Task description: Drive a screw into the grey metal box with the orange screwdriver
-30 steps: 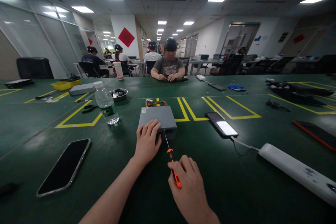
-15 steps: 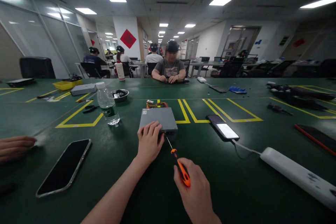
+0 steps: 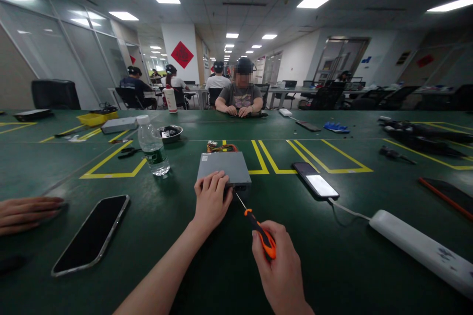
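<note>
A grey metal computer power supply lies flat on the green table, its bundle of coloured wires at the far side. My left hand grips its near left part, fingers over the top and thumb at the front face. In my right hand is a screwdriver with an orange and black handle. The thin shaft slants up and left, and its tip meets the power supply's front face beside my left thumb. Whether the tip sits in a screw is too small to tell.
Left of the power supply stands a water bottle, with a metal bowl behind it. A phone and another person's hand are at left. At right are a lit phone and a white power strip. A person sits opposite.
My right hand and the screwdriver handle have shifted slightly right, so the shaft leans more. My left hand stays on the power supply. The other person's hand at left has moved a little right.
</note>
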{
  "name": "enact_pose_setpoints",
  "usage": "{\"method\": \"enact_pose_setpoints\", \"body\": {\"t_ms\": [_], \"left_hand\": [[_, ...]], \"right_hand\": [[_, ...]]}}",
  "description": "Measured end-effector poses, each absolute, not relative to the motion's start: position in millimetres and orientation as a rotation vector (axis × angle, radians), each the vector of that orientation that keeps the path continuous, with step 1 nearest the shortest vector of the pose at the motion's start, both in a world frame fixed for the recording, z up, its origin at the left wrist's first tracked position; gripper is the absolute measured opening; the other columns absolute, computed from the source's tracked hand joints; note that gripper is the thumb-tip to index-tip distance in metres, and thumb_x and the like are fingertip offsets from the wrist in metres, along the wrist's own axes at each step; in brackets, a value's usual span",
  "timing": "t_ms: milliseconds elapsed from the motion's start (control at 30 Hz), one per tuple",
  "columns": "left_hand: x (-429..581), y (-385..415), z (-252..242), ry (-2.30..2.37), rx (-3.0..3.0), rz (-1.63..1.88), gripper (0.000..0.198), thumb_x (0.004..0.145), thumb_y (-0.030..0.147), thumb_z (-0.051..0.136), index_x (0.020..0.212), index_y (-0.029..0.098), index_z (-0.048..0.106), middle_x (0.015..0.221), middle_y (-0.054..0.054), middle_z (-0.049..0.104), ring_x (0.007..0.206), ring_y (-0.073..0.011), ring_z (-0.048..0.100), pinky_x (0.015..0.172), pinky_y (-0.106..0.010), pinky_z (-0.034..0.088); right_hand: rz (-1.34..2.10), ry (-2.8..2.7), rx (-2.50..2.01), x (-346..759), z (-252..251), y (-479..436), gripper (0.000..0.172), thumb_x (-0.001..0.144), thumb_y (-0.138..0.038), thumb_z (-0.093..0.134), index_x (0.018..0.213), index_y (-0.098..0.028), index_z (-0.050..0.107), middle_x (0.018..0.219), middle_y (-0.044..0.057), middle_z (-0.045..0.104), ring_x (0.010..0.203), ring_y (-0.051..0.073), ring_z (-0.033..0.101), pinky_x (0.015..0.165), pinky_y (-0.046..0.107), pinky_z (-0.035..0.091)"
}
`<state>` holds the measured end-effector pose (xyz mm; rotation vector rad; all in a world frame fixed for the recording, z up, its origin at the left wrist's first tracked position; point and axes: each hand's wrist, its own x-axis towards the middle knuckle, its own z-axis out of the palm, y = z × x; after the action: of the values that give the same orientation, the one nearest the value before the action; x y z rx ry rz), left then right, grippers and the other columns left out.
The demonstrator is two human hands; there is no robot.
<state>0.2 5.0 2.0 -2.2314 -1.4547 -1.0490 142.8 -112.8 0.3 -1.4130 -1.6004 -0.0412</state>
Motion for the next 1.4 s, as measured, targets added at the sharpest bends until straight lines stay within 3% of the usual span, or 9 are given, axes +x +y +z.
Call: {"method": "enact_pose_setpoints", "body": {"t_ms": [167,300,367,533,667,867,1167,1400], "left_hand": [[1,4,3,-1.454,-2.228,-1.045,0.023,0.084,0.026,0.048,0.105,0.023,0.055,0.119,-0.007,0.058,0.113,-0.0243,0.047,0.092,-0.043,0.028],[1,4,3,-1.464,-2.232,-1.039,0.023,0.084,0.026,0.049,0.105,0.023,0.055,0.12,-0.006,0.057,0.113,-0.0243,0.046,0.094,-0.043,0.027],[1,4,4,-1.467,-2.24,-1.027,0.023,0.084,0.028,0.048,0.106,0.023,0.054,0.12,-0.006,0.057,0.114,-0.024,0.046,0.095,-0.043,0.027],[0,4,2,-1.472,-2.246,-1.015,0.023,0.084,0.029,0.047,0.105,0.022,0.054,0.12,-0.006,0.057,0.113,-0.0249,0.046,0.095,-0.043,0.027],[1,5,2,-1.465,-2.241,-1.023,0.023,0.084,0.028,0.048,0.106,0.022,0.054,0.12,-0.006,0.057,0.112,-0.025,0.046,0.093,-0.043,0.029],[0,5,2,-1.464,-2.249,-1.021,0.024,0.084,0.028,0.048,0.107,0.022,0.054,0.119,-0.006,0.057,0.113,-0.0253,0.046,0.093,-0.043,0.029],[0,5,2,-1.46,-2.251,-1.019,0.023,0.084,0.028,0.048,0.107,0.023,0.053,0.12,-0.006,0.057,0.114,-0.0246,0.045,0.093,-0.043,0.028],[1,4,2,-1.474,-2.242,-1.014,0.023,0.084,0.029,0.049,0.106,0.023,0.054,0.12,-0.006,0.057,0.113,-0.025,0.046,0.092,-0.043,0.029]], "right_hand": [[-0.178,-1.635,-1.33,140,3,-112,0.011,0.085,-0.02,0.045,0.092,-0.022,0.053,0.075,0.002,0.049,0.065,0.015,0.052,0.056,0.027,0.044],[-0.044,-1.521,-1.446,142,-2,-111,0.028,0.087,-0.037,0.048,0.108,-0.019,0.045,0.08,0.003,0.055,0.065,0.015,0.056,0.054,0.026,0.046],[-0.004,-1.489,-1.494,144,-4,-111,0.028,0.089,-0.04,0.044,0.108,-0.019,0.044,0.077,0.002,0.057,0.063,0.015,0.058,0.053,0.025,0.046],[-0.12,-1.585,-1.377,142,0,-110,0.013,0.087,-0.025,0.045,0.098,-0.02,0.049,0.079,0.002,0.055,0.066,0.014,0.055,0.058,0.026,0.044],[-0.25,-1.658,-1.27,138,5,-111,0.013,0.083,-0.014,0.044,0.091,-0.021,0.053,0.074,0.001,0.048,0.064,0.013,0.05,0.056,0.026,0.041],[-0.127,-1.581,-1.403,141,2,-112,0.024,0.088,-0.035,0.045,0.106,-0.018,0.048,0.085,0.005,0.058,0.072,0.017,0.057,0.062,0.03,0.046],[-0.235,-1.648,-1.34,140,6,-112,0.009,0.085,-0.019,0.043,0.089,-0.02,0.052,0.074,0.002,0.05,0.065,0.015,0.051,0.058,0.028,0.042],[-0.079,-1.568,-1.472,138,2,-110,0.024,0.088,-0.036,0.046,0.103,-0.018,0.048,0.072,0.0,0.055,0.059,0.014,0.054,0.053,0.024,0.043]]}}
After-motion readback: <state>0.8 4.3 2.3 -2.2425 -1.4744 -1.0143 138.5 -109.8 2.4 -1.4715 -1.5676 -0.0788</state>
